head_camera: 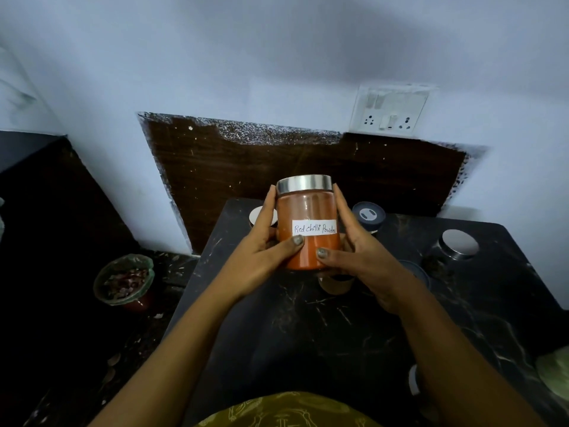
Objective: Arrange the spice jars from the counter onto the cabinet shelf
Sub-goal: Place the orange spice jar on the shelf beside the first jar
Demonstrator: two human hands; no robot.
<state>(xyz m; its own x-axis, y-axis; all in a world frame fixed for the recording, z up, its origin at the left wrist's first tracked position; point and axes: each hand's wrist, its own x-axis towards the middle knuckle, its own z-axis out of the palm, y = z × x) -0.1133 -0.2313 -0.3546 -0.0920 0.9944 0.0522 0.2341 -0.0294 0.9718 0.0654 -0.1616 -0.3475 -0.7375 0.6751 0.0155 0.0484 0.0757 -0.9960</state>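
Two bare hands held up together, forearms reaching forward.
The left hand and right hand clasp a spice jar from opposite sides, fingers upright along it, thumbs across its front.

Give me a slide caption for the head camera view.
Left hand and right hand hold a steel-lidded red chilli powder jar over the dark counter.
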